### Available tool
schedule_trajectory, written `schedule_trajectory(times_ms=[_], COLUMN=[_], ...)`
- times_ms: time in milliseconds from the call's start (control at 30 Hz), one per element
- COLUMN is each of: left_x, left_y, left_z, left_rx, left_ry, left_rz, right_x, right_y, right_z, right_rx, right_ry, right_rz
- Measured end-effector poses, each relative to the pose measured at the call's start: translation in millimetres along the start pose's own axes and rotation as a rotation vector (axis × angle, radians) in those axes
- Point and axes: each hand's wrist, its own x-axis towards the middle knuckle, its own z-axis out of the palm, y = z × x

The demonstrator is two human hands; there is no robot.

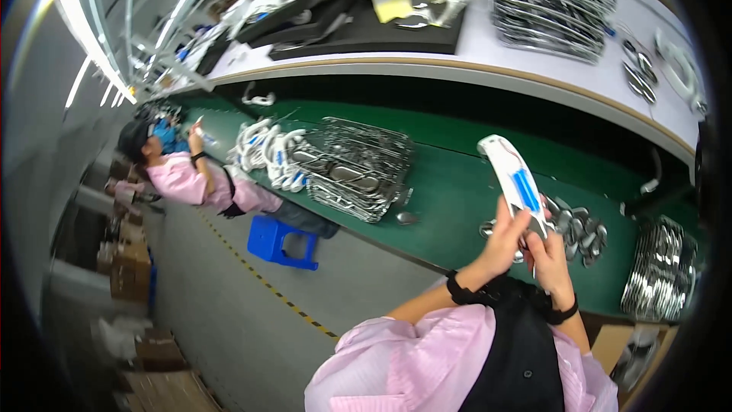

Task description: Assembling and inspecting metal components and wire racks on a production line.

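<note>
My left hand point(502, 246) and my right hand point(546, 258) come together over the green bench point(450, 183). Between them they grip the lower end of a curved white plastic housing point(502, 162), which stands tilted up and away from me. A bright blue piece point(526, 189) and a thin reddish wire show on its face. My fingers are wrapped round its dark lower end and hide part of it. Beside and behind my right hand lies a pile of shiny, rounded metal parts point(585, 235).
Stacked wire racks point(358, 175) and a row of white curved housings point(267, 154) lie left on the bench. More racks stand at the right point(659, 267). A white shelf point(526, 69) overhangs the bench. A co-worker in pink point(179, 177) and a blue stool point(282, 243) are at left.
</note>
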Motion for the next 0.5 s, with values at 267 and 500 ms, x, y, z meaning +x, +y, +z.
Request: schedule_trajectory(times_ms=[267,500], left_x=[16.9,41.2], left_y=[5.0,-1.7], left_z=[-5.5,-12.7], left_rx=[-0.027,-0.054], left_ry=[-0.054,-0.07], left_rz=[0.001,-0.084], right_x=[22.5,42.4], right_y=[7.8,10.6], right_z=[9.8,1.3], right_rx=[0.268,0.254], right_ry=[-0.004,0.024], right_rz=[-0.141,-0.111])
